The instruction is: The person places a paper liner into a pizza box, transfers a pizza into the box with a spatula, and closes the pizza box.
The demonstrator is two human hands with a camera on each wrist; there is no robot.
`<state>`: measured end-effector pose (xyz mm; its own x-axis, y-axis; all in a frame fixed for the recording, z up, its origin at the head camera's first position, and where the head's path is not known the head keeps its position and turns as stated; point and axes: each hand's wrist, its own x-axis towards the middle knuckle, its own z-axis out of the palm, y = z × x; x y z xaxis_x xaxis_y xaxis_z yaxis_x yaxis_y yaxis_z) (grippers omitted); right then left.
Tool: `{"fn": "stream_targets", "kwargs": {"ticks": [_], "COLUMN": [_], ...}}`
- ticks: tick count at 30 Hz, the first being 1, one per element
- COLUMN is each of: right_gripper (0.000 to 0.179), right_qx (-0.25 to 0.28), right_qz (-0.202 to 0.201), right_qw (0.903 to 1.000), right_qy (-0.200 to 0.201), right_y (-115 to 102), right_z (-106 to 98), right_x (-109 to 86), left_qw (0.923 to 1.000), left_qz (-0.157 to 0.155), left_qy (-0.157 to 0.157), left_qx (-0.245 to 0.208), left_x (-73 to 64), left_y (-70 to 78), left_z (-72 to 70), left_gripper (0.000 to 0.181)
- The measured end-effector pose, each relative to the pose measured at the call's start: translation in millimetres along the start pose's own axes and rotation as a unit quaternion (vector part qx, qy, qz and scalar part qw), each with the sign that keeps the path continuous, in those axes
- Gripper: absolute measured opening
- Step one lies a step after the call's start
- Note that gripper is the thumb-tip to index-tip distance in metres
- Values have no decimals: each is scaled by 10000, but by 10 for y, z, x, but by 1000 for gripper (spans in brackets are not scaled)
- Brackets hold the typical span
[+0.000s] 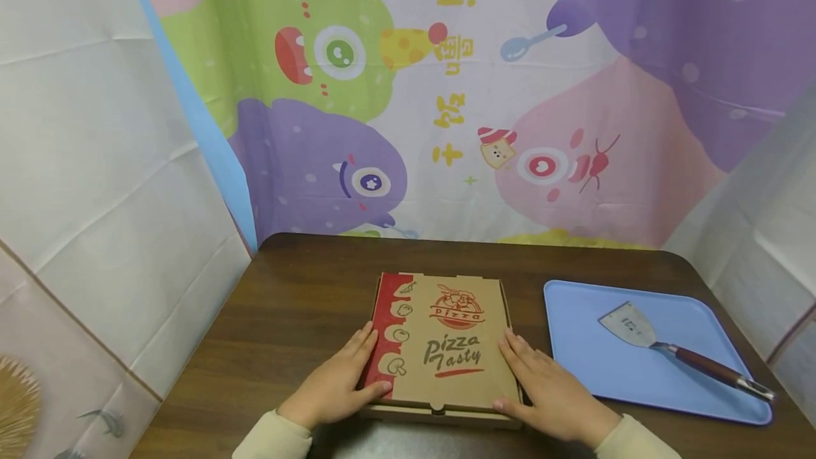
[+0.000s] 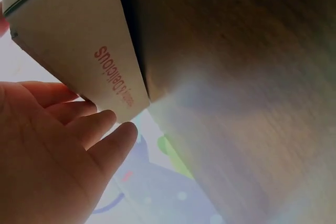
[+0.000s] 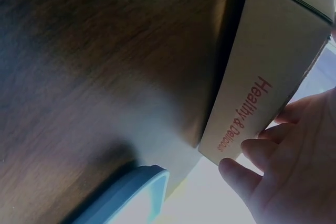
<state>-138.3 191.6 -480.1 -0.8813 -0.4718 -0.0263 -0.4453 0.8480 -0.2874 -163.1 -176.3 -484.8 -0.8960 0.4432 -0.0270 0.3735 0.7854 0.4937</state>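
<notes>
A closed pizza box [image 1: 468, 392], brown with a red strip and "Pizza Tasty" lettering, lies flat on the dark wooden table. My left hand [image 1: 339, 377] rests along its left side, thumb on the lid near the front corner. On the opposite side, my right hand [image 1: 550, 392] lies the same way, its thumb by the front edge. Both hands' fingers are extended rather than curled. In the left wrist view, that hand's fingertips [image 2: 126, 132] are at the box's side wall [image 2: 84, 40]. The right wrist view shows "Healthy & Delicious" printed on the other side wall [image 3: 262, 51].
Right of the box is a light blue tray [image 1: 593, 367]. On it lies a spatula [image 1: 631, 324] with a broad metal blade and brown handle, the handle end reaching over the tray's right edge. Behind the table [image 1: 306, 275] hangs a cartoon-monster curtain [image 1: 440, 204].
</notes>
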Motion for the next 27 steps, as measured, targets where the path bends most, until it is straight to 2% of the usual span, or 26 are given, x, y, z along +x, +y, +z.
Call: {"fn": "stream_targets", "kwargs": {"ticks": [16, 22, 24, 27], "right_gripper": [92, 92, 90, 85], "right_qx": [-19, 70, 121, 267], "right_qz": [34, 56, 62, 246], "right_qw": [10000, 10000, 9998, 9986], "right_qy": [-22, 28, 139, 383], "right_y": [9, 8, 16, 28], "right_z": [25, 45, 50, 43], "right_x": [-3, 2, 11, 27], "left_qw": [9999, 9991, 9986, 9974], "left_qz": [41, -113, -173, -218], "left_qy": [-21, -19, 70, 374], "left_qx": [-91, -399, -494, -567], "left_x": [17, 6, 7, 19], "left_y": [-31, -46, -42, -29], "left_z": [35, 37, 30, 5], "left_gripper": [94, 94, 91, 83]}}
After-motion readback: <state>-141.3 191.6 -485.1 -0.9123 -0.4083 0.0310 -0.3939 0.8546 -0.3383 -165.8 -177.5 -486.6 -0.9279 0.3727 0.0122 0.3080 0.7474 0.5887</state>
